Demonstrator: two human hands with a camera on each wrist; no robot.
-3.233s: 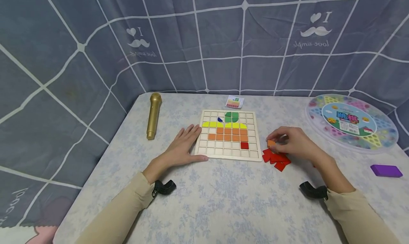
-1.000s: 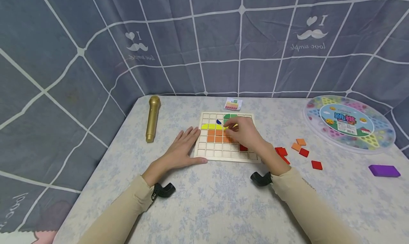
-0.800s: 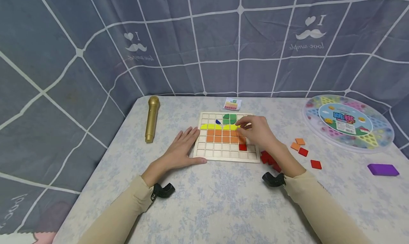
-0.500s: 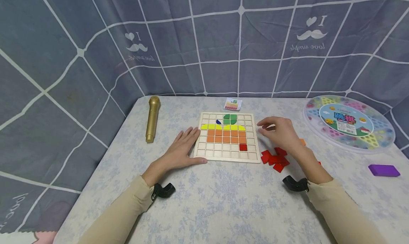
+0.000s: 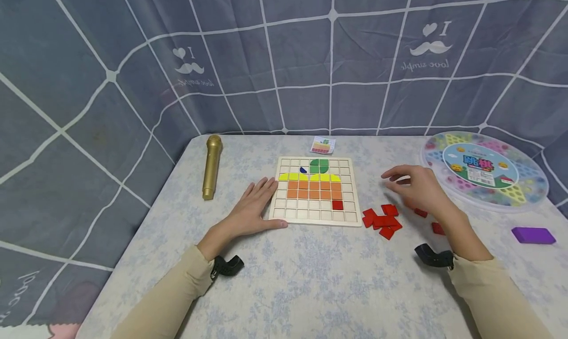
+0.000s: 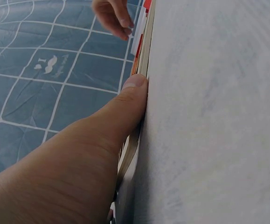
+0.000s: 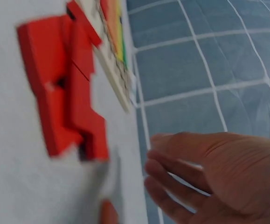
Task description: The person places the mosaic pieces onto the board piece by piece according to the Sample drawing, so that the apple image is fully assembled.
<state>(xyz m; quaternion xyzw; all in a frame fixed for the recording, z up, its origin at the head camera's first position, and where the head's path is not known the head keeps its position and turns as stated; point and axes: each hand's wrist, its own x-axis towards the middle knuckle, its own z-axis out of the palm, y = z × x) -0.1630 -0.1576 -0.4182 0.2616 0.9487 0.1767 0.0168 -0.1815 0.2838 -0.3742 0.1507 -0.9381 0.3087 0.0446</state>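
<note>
A square wooden grid board point(image 5: 306, 214) lies flat mid-table. It carries two rows of orange tiles point(image 5: 314, 190), a scalloped yellow row point(image 5: 290, 177), green pieces point(image 5: 319, 166), a small dark blue piece point(image 5: 303, 170) and one red tile point(image 5: 337, 205). My left hand point(image 5: 250, 210) rests along the board's left edge, fingers straight; its thumb point(image 6: 130, 98) touches the edge in the left wrist view. Over the table right of the board, my right hand point(image 5: 419, 186) hovers with loosely bent fingers and nothing in them. Red tiles point(image 5: 385, 221) lie heaped below it.
A printed pattern card point(image 5: 322, 145) lies behind the board. At the left is a gold microphone point(image 5: 212, 166). The right side holds a round Chinese checkers set point(image 5: 481, 169) and a purple block point(image 5: 533, 235). Separate red tiles point(image 5: 438, 228) lie partly under my right arm.
My right hand has gone from the tile heap to the board, then back right. An orange tile now fills the left end of the upper orange row. My left hand has stayed put.
</note>
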